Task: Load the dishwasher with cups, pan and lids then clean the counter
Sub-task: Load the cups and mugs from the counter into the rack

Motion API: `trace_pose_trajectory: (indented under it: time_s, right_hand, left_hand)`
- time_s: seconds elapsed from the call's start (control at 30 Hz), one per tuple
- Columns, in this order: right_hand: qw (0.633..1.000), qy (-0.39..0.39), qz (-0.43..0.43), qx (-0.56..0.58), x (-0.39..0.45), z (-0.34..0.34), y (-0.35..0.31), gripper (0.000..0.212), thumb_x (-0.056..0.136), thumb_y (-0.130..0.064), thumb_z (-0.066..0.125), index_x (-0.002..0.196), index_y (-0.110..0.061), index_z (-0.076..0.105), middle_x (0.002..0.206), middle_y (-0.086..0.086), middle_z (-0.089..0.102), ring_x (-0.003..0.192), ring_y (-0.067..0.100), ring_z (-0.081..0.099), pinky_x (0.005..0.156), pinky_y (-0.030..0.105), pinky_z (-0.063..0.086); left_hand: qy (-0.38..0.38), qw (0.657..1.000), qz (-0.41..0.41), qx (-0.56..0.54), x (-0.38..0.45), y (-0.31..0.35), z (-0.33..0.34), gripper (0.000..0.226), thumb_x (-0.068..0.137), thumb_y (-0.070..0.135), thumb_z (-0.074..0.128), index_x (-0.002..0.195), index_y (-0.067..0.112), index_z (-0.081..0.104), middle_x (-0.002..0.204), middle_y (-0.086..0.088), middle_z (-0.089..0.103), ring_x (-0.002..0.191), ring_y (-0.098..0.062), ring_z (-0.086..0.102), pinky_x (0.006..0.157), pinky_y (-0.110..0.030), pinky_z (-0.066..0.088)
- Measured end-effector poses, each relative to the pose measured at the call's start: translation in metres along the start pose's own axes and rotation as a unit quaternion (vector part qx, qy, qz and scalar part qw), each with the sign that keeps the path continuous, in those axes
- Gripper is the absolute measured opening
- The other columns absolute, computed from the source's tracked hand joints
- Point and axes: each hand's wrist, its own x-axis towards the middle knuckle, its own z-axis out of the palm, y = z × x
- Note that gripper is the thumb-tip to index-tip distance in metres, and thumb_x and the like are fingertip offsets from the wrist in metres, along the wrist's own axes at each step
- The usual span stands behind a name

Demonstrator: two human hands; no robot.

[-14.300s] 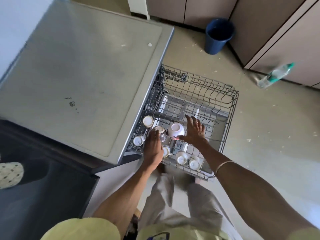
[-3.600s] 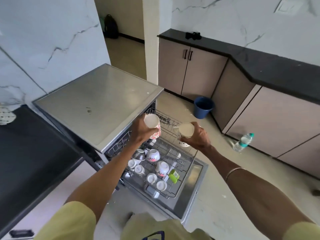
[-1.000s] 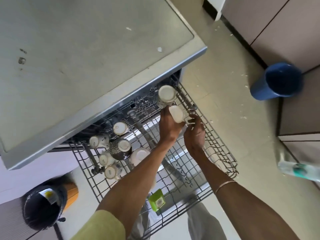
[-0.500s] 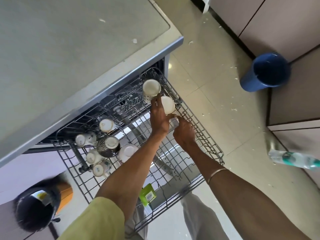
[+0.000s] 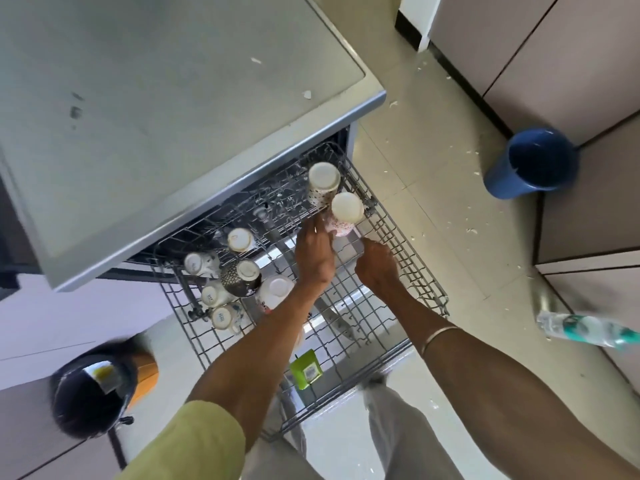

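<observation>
The dishwasher's wire rack (image 5: 420, 271) is pulled out below the grey dishwasher top (image 5: 166, 109). Two tall cups stand upside down in its far right corner: a dark-speckled cup (image 5: 323, 178) and, right beside it, a red-patterned cup (image 5: 347, 207). My left hand (image 5: 313, 254) reaches in with its fingers against the lower side of the red-patterned cup. My right hand (image 5: 375, 263) is just below that cup, fingers curled down onto the rack wires with nothing in them. Several small cups (image 5: 239, 271) sit upside down at the rack's left.
A green packet (image 5: 305, 368) lies at the rack's near edge. A blue bucket (image 5: 530, 164) stands on the floor by the cabinets at right, and a plastic bottle (image 5: 585, 329) lies lower right. A dark bin (image 5: 90, 393) is at lower left. White scraps litter the floor.
Since 3.6 s ago both tall cups came down from my hands into the rack's far right corner. In the last half second my right hand drew back slightly from the red-patterned cup.
</observation>
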Motion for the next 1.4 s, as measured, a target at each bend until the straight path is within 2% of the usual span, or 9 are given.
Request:
trace_pose_trajectory:
  time_s: [0.1, 0.23, 0.37, 0.57, 0.73, 0.87, 1.1, 1.23, 1.4]
  right_hand:
    - [1.0, 0.0, -0.016, -0.017, -0.017, -0.012, -0.022, 0.048, 0.086, -0.01, 0.052, 0.134, -0.011, 0.05, 0.125, 0.018, 0.061, 0.115, 0.038, 0.058, 0.093, 0.042, 0.048]
    - [0.999, 0.029, -0.025, -0.031, -0.044, -0.022, -0.055, 0.047, 0.093, -0.016, 0.049, 0.139, -0.01, 0.047, 0.132, 0.019, 0.057, 0.122, 0.037, 0.053, 0.099, 0.044, 0.044]
    - [0.998, 0.065, 0.009, -0.011, -0.077, -0.028, -0.095, 0.04, 0.095, -0.019, 0.05, 0.134, -0.013, 0.052, 0.126, 0.019, 0.062, 0.115, 0.038, 0.059, 0.093, 0.043, 0.049]
    - [0.992, 0.12, 0.035, 0.033, -0.135, -0.02, -0.151, 0.034, 0.094, -0.016, 0.049, 0.126, -0.009, 0.058, 0.121, 0.023, 0.063, 0.109, 0.042, 0.061, 0.085, 0.042, 0.051]
    - [0.991, 0.098, 0.053, 0.071, -0.174, -0.018, -0.197, 0.035, 0.097, -0.015, 0.043, 0.129, -0.009, 0.054, 0.126, 0.018, 0.058, 0.115, 0.037, 0.056, 0.095, 0.041, 0.046]
    - [0.99, 0.128, 0.025, 0.049, -0.201, -0.012, -0.228, 0.037, 0.094, -0.015, 0.046, 0.13, -0.014, 0.053, 0.122, 0.02, 0.062, 0.106, 0.039, 0.063, 0.088, 0.049, 0.054]
    - [0.988, 0.14, -0.038, -0.058, -0.224, -0.008, -0.296, 0.034, 0.099, -0.015, 0.042, 0.13, -0.005, 0.055, 0.137, 0.014, 0.052, 0.123, 0.033, 0.055, 0.1, 0.038, 0.046]
    - [0.984, 0.165, -0.064, 0.001, -0.217, 0.004, -0.343, 0.034, 0.097, -0.017, 0.042, 0.128, -0.011, 0.054, 0.125, 0.016, 0.059, 0.114, 0.035, 0.057, 0.095, 0.04, 0.047]
    - [0.979, 0.159, -0.126, 0.019, -0.186, 0.032, -0.423, 0.039, 0.095, -0.02, 0.051, 0.134, -0.013, 0.051, 0.124, 0.016, 0.063, 0.119, 0.035, 0.054, 0.099, 0.036, 0.041]
  left_hand:
    - [-0.016, 0.999, 0.041, 0.017, -0.022, -0.012, -0.033, 0.037, 0.092, 0.009, 0.058, 0.128, 0.001, 0.054, 0.123, -0.019, 0.06, 0.114, -0.032, 0.059, 0.099, -0.041, 0.049]
    - [-0.073, 0.996, 0.06, 0.008, -0.047, -0.031, -0.081, 0.038, 0.097, 0.016, 0.05, 0.131, 0.0, 0.052, 0.126, -0.019, 0.058, 0.114, -0.03, 0.058, 0.1, -0.043, 0.05]
    - [-0.093, 0.993, 0.074, -0.022, -0.067, -0.052, -0.131, 0.038, 0.101, 0.021, 0.04, 0.133, 0.003, 0.049, 0.123, -0.018, 0.058, 0.108, -0.03, 0.06, 0.094, -0.048, 0.053]
    - [-0.086, 0.989, 0.116, -0.037, -0.103, -0.092, -0.195, 0.037, 0.103, 0.018, 0.04, 0.136, 0.004, 0.05, 0.135, -0.016, 0.054, 0.117, -0.027, 0.057, 0.103, -0.041, 0.048]
    - [-0.088, 0.989, 0.11, -0.051, -0.121, -0.137, -0.23, 0.05, 0.104, 0.027, 0.036, 0.149, 0.005, 0.035, 0.152, -0.015, 0.039, 0.142, -0.027, 0.035, 0.118, -0.038, 0.029]
    - [-0.054, 0.989, 0.123, -0.054, -0.131, -0.163, -0.258, 0.047, 0.105, 0.025, 0.034, 0.148, 0.004, 0.038, 0.153, -0.014, 0.039, 0.144, -0.025, 0.032, 0.119, -0.033, 0.023]
    - [0.02, 0.989, 0.127, -0.074, -0.134, -0.194, -0.317, 0.046, 0.105, 0.02, 0.036, 0.148, 0.005, 0.038, 0.154, -0.012, 0.037, 0.145, -0.025, 0.031, 0.121, -0.033, 0.022]
    - [0.048, 0.989, 0.109, -0.086, -0.125, -0.221, -0.359, 0.046, 0.104, 0.021, 0.037, 0.147, 0.004, 0.039, 0.154, -0.013, 0.037, 0.144, -0.025, 0.033, 0.121, -0.034, 0.023]
    - [0.087, 0.989, 0.069, -0.098, -0.094, -0.277, -0.417, 0.045, 0.106, 0.024, 0.035, 0.146, 0.004, 0.04, 0.152, -0.012, 0.041, 0.142, -0.026, 0.036, 0.118, -0.04, 0.03]
